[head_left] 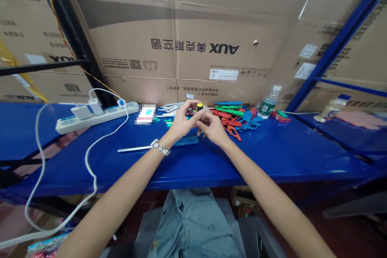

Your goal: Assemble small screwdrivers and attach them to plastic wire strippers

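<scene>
My left hand [182, 121] is closed around a small screwdriver-like tool with a yellow-and-black handle [199, 107], its end showing above the fingers. Close against it, my right hand [214, 129] is pinched at the fingertips. A thin metallic bit shows by those fingers, but what they hold is mostly hidden. Below the hands a blue plastic piece [186, 141] lies on the blue tabletop. To its left is a slim metal rod [134, 149], partly behind my left wrist. Red plastic clip-like parts [232, 131] lie just beyond my right hand.
Blue plastic parts [249, 121], green ones [229, 111] and metal rods [173, 108] are heaped at the back. A water bottle [269, 102] stands right of them. A power strip [96, 117] with a looping white cable [90, 161] is left. Large cartons [193, 16] form the back wall.
</scene>
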Tool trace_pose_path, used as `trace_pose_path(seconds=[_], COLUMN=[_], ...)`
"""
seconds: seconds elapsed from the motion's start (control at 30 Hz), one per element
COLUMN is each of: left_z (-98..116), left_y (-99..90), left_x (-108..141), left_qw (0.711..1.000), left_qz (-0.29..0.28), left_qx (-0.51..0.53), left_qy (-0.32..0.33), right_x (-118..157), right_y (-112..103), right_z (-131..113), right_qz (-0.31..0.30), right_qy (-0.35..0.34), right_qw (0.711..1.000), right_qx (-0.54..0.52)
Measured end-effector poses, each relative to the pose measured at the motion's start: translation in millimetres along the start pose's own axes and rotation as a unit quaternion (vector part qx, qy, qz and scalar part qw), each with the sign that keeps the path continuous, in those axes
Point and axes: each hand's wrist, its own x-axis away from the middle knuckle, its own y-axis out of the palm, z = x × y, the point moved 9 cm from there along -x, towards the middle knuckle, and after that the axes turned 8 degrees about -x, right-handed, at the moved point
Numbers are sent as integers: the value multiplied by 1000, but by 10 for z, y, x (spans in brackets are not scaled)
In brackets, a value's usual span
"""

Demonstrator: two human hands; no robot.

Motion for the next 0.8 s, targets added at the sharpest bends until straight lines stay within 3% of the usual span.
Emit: trace_pose_path(seconds=[0.1,0.17,0.27,0.4,0.5,0.63,0.73,0.8], left_z=[14,1,-25,-51,-18,37,19,-4], left_y=[100,130,70,-6,26,80,41,-1], left_x=[29,32,-12,-37,-13,8,-28,-50], left_qw=[996,994,998,1000,1000,998,999,1000], left_qz=[-77,-100,-56,10,-10,-62,-36,1], left_qx=[30,40,31,16,12,22,7,-1], left_qy=[-19,-34,-27,-14,-12,-7,6,14], right_x=[5,30,61,31,-2,13,36,29], right_y=[31,59,97,31,-2,37,63,20], right_z=[-21,-32,-20,19,35,-13,-27,-35], right_qz=[-46,-72,-78,-1,13,-40,-52,-12], right_qy=[10,13,2,-18,-9,-7,-22,-43], right_qw=[999,997,996,999,1000,999,998,998], right_qx=[6,20,45,32,4,19,36,36])
